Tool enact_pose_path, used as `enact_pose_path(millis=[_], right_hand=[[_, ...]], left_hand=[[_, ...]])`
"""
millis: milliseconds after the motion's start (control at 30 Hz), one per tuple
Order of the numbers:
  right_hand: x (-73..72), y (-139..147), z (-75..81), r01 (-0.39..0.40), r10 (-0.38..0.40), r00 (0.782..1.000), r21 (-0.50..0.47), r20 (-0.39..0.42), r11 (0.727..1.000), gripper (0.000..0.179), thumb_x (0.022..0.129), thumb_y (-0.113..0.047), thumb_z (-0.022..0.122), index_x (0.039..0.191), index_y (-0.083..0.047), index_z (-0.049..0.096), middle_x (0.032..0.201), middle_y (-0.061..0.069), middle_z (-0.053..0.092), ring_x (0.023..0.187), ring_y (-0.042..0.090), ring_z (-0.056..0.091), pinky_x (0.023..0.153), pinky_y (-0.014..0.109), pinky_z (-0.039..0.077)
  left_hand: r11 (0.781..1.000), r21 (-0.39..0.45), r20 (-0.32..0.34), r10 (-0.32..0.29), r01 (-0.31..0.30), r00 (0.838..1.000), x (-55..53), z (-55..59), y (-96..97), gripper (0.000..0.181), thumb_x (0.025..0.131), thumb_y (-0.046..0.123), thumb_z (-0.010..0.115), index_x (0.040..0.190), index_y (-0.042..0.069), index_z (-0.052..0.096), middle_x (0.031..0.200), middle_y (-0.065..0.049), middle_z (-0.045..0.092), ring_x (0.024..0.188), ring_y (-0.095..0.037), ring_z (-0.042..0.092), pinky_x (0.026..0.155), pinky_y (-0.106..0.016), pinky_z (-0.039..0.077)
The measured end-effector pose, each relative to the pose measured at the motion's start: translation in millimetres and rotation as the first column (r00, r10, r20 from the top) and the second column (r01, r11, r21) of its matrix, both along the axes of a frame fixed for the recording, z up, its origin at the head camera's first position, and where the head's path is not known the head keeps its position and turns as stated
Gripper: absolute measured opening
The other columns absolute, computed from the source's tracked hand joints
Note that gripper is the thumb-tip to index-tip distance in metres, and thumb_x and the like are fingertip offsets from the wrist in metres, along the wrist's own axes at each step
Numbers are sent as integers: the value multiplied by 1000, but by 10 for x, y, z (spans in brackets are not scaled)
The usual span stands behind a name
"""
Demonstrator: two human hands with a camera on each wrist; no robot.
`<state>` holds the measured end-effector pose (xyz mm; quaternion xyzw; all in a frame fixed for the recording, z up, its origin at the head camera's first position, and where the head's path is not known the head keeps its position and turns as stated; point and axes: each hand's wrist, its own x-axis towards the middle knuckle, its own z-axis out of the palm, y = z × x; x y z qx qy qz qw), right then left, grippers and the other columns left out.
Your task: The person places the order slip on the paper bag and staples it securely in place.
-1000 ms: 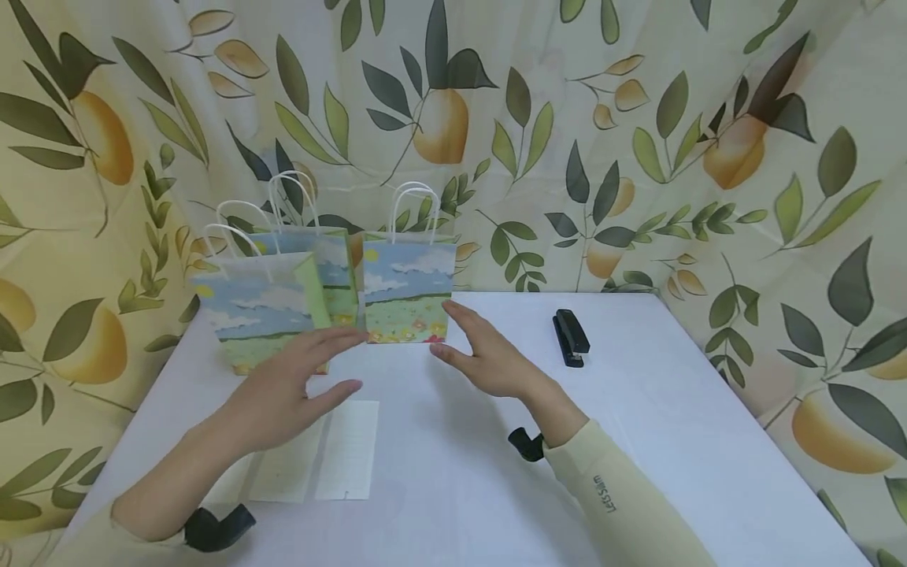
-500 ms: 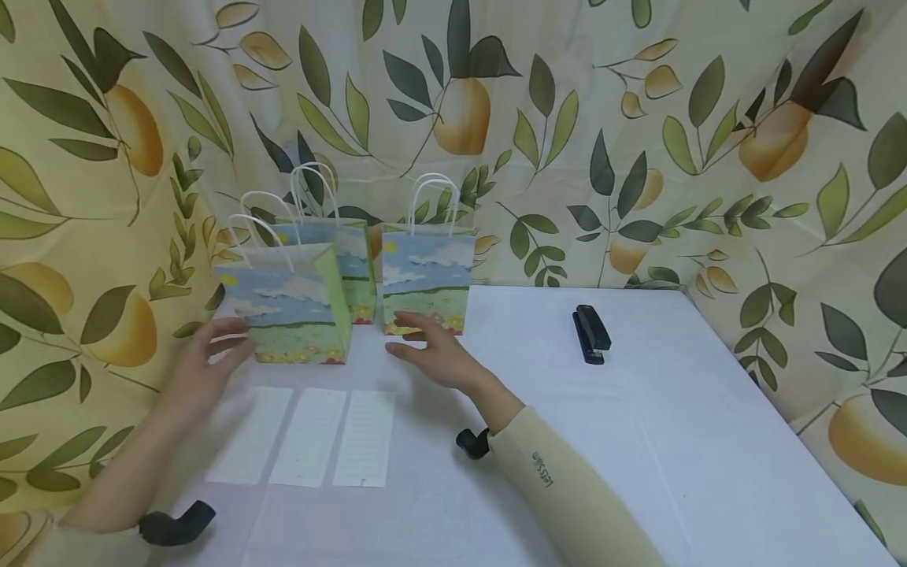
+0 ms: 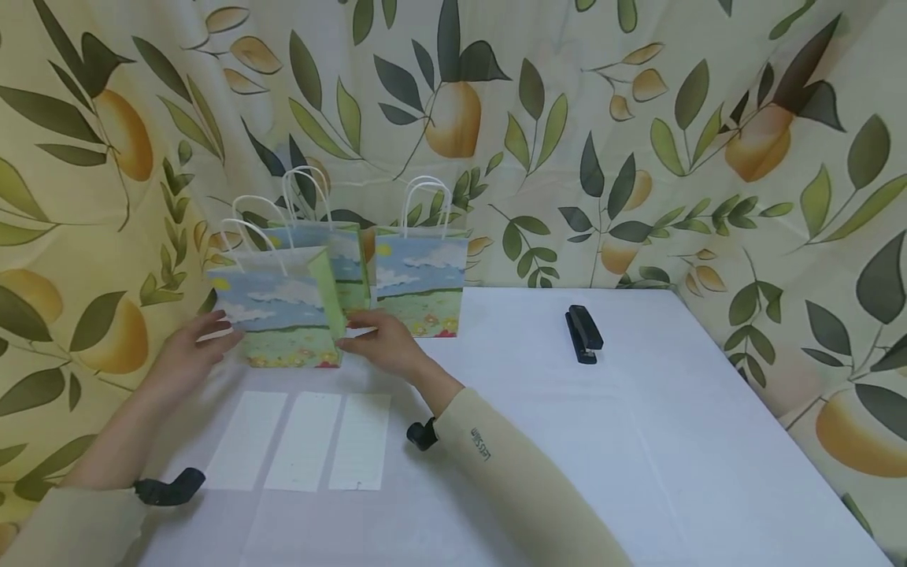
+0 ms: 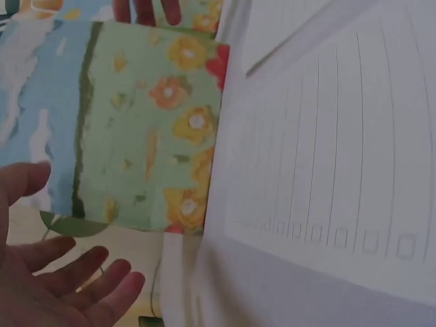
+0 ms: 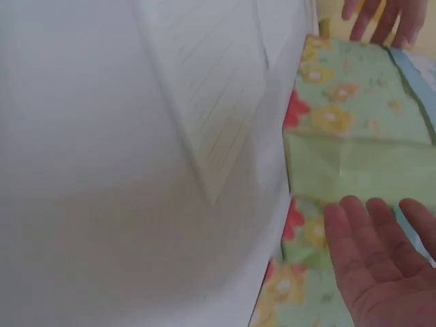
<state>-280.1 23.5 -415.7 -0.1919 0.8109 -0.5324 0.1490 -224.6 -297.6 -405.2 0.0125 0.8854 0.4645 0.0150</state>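
Note:
A small paper gift bag (image 3: 272, 307) with a sky-and-meadow print and white handles stands upright at the front left of the table. My left hand (image 3: 187, 350) is at its left side, fingers spread. In the left wrist view the thumb of the left hand (image 4: 48, 286) overlaps the printed front of the bag (image 4: 129, 122). At the opposite side is my right hand (image 3: 390, 346), its fingertips right at the bag's edge. The right wrist view has the straight fingers of the right hand (image 5: 381, 259) close by the plain green side panel (image 5: 361, 163).
Behind the front bag stands a second matching bag (image 3: 349, 264), partly hidden. A third bag (image 3: 421, 276) is to its right. Three lined paper sheets (image 3: 305, 441) lie side by side nearer the person. A black stapler (image 3: 584, 335) lies on the white table (image 3: 638, 457) at right.
My left hand has moved left, from in front of the front bag to its left side. The right hand has moved left from the third bag to the front bag's right edge.

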Motion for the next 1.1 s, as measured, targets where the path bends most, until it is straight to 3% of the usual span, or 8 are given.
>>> enact_pose_path(millis=[167, 233, 367, 567, 700, 867, 1067, 1100], right_hand=[[34, -178, 1, -4, 4, 1000, 21, 8, 1000, 57, 98, -42, 72, 151, -29, 55, 153, -8, 57, 124, 14, 67, 97, 34, 57], [60, -229, 24, -14, 14, 1000, 23, 18, 1000, 57, 99, -41, 71, 151, -27, 54, 155, -8, 54, 125, 15, 67, 97, 34, 57], [115, -303, 75, -47, 44, 998, 48, 47, 998, 63, 99, -43, 70, 155, -22, 49, 160, -4, 49, 131, 19, 64, 97, 33, 56], [163, -343, 114, -64, 64, 998, 119, 8, 991, 67, 101, -45, 66, 159, -21, 42, 161, -1, 47, 137, 21, 59, 99, 33, 56], [192, -324, 138, -51, 53, 999, 129, -8, 990, 65, 102, -47, 63, 158, -22, 43, 158, -1, 51, 134, 18, 61, 98, 34, 56], [246, -251, 193, -17, 23, 999, 141, -45, 990, 62, 103, -48, 61, 157, -22, 45, 155, -3, 55, 132, 16, 62, 98, 34, 55], [269, -105, 226, 36, -23, 992, 105, -125, 994, 55, 104, -41, 62, 152, -18, 52, 152, 0, 58, 127, 18, 65, 92, 32, 58], [265, -74, 225, 44, -31, 990, 94, -139, 995, 54, 104, -41, 63, 151, -17, 53, 151, 1, 59, 126, 18, 65, 92, 32, 58]], left_hand=[[997, -59, -4, -53, 53, 999, -44, -42, -39, 80, 110, 40, 49, 160, -12, 14, 156, -41, 34, 141, -60, 39, 78, -3, 40], [995, -81, -23, -59, 57, 998, -43, -54, -45, 78, 111, 39, 47, 158, -15, 15, 153, -43, 36, 138, -62, 41, 81, -9, 46], [986, -161, -88, -68, 53, 994, -34, -70, -40, 71, 112, 38, 43, 154, -17, 26, 139, -42, 54, 128, -60, 54, 79, -19, 51], [977, -214, -221, -58, 10, 974, -22, -96, -24, 46, 112, 29, 46, 135, -10, 52, 115, -35, 70, 109, -53, 68, 71, -18, 48], [974, -228, -275, -51, -13, 960, -7, -80, -5, 36, 110, 24, 50, 127, -6, 58, 110, -33, 73, 104, -53, 70, 71, -20, 49], [967, -252, -305, -35, -45, 952, 38, -29, 56, 31, 108, 21, 54, 125, -4, 61, 108, -29, 75, 104, -52, 71, 75, -35, 55], [966, -250, -325, -21, -65, 945, 112, 67, 191, 31, 107, 21, 59, 124, -4, 62, 108, -28, 75, 102, -49, 73, 72, -12, 47], [966, -252, -328, -25, -62, 944, 121, 83, 217, 31, 107, 22, 59, 123, -4, 62, 108, -28, 75, 102, -49, 73, 72, -13, 47]])
